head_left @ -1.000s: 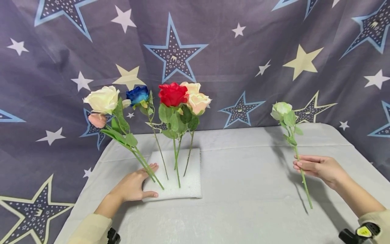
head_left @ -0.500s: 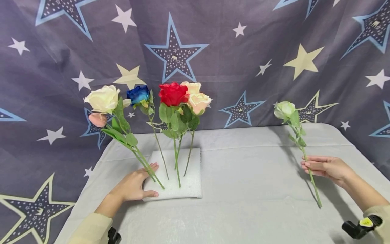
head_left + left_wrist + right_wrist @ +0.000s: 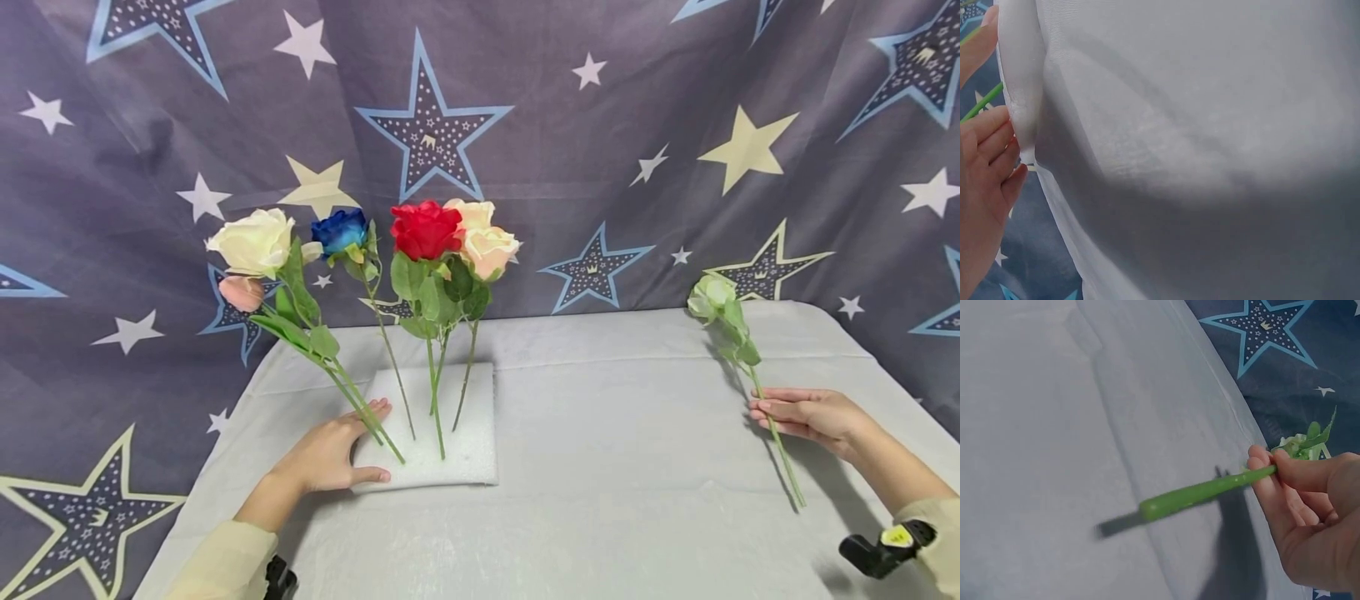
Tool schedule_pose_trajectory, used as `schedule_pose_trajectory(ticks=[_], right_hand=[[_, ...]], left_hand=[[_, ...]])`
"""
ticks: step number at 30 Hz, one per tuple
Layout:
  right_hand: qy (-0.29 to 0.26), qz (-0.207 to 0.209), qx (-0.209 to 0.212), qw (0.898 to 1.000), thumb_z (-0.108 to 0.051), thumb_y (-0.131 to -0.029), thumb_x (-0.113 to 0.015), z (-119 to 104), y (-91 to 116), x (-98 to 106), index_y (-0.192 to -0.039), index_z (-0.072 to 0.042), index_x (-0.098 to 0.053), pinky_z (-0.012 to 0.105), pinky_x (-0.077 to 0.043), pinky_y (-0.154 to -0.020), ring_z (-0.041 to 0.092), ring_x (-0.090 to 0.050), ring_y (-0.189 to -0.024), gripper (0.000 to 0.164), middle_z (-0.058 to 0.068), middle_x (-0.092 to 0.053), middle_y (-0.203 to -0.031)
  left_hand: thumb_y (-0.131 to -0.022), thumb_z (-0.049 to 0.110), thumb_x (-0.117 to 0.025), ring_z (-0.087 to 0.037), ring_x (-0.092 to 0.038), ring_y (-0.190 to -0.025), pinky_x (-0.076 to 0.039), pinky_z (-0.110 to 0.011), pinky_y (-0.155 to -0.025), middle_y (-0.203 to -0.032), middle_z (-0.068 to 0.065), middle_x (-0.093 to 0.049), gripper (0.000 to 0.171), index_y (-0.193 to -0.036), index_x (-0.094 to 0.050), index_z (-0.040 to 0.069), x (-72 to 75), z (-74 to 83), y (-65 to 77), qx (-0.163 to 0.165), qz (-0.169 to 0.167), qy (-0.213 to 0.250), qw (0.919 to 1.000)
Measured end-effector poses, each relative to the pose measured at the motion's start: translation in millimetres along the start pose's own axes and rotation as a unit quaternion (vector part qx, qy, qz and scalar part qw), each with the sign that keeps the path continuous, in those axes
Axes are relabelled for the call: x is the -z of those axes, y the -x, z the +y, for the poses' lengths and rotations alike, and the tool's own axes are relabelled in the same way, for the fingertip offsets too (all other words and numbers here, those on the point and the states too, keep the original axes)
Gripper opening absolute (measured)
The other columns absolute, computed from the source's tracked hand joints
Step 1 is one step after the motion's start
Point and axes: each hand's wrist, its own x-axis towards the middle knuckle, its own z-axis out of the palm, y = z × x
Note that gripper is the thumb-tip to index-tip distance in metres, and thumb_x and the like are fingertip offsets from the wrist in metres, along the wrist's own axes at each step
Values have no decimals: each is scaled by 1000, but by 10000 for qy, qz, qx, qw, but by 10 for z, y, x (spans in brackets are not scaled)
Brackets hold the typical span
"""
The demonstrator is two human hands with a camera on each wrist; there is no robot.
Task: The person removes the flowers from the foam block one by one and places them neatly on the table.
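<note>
At the right of the head view my right hand [image 3: 813, 419] pinches the green stem of a pale green artificial rose [image 3: 712, 298], its bloom tilted away toward the back. The right wrist view shows the stem's cut end [image 3: 1154, 508] pointing out over the cloth. My left hand [image 3: 326, 454] rests on the left edge of a white foam block [image 3: 472, 462], fingers and thumb spread. In the foam stand a white rose [image 3: 255, 243], a pink tulip [image 3: 242, 293], a blue rose [image 3: 340, 232], a red rose [image 3: 426, 231] and a peach rose stem [image 3: 489, 252].
A pale grey cloth [image 3: 600, 467] covers the table. Behind it hangs a dark curtain [image 3: 555, 167] printed with stars. The white rose and tulip lean left over my left hand. A wide stretch of cloth lies between the foam and my right hand.
My right hand has moved a little to the right with the green rose, whose bloom has dipped lower toward the table. The left hand and the flowers in the foam have stayed put.
</note>
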Motion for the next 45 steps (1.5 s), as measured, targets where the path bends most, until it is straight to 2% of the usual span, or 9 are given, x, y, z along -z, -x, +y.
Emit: schedule_pose_trajectory(ticks=[9, 18, 25, 34, 42, 45], right_hand=[[59, -400, -276, 9988, -1, -93, -52, 1, -15, 107, -94, -18, -73, 25, -57, -81, 14, -70, -88, 27, 2, -74, -94], [245, -151, -405, 9988, -3, -94, -52, -43, -29, 144, -91, -17, -73, 26, -57, -81, 14, -71, -87, 26, 1, -74, -92], [361, 108, -287, 9989, -2, -92, -55, -25, -24, 144, -88, -19, -73, 26, -58, -79, 13, -71, -85, 24, 0, -74, -90], [606, 383, -482, 9963, -5, -90, -59, -24, 0, 183, -87, -21, -71, 27, -58, -79, 12, -71, -84, 20, -1, -74, -89], [558, -88, -519, 9971, -6, -92, -56, -18, 1, 240, -91, -20, -71, 26, -57, -82, 11, -70, -88, 21, -1, -74, -93], [608, -135, -511, 9968, -7, -93, -55, -23, 1, 253, -91, -21, -72, 25, -57, -82, 10, -70, -89, 22, -2, -74, -93]], left_hand=[[-68, 66, -68, -34, -49, -126, -41, -49, -104, -141, -11, -48, 95, -139, -45, 8, 13, -3, -14, 73, -89, 6, 9999], [-68, 66, -68, -36, -48, -126, -39, -51, -105, -141, -13, -47, 95, -139, -45, 7, 18, 11, -20, 97, -124, 27, 9999], [-68, 67, -67, -36, -48, -127, -39, -52, -105, -142, -12, -47, 95, -139, -44, 7, 22, 18, -14, 126, -132, 9, 9998], [-69, 67, -67, -36, -48, -127, -40, -51, -104, -142, -13, -47, 94, -139, -45, 7, 1, 19, -1, 124, -122, -5, 9998], [-68, 65, -69, -36, -49, -126, -41, -52, -103, -141, -13, -48, 94, -138, -46, 7, -10, 14, 2, 70, 13, 52, 10000], [-68, 65, -69, -36, -48, -126, -40, -52, -104, -142, -12, -47, 94, -138, -46, 8, -4, 13, -5, 92, 12, 97, 9999]])
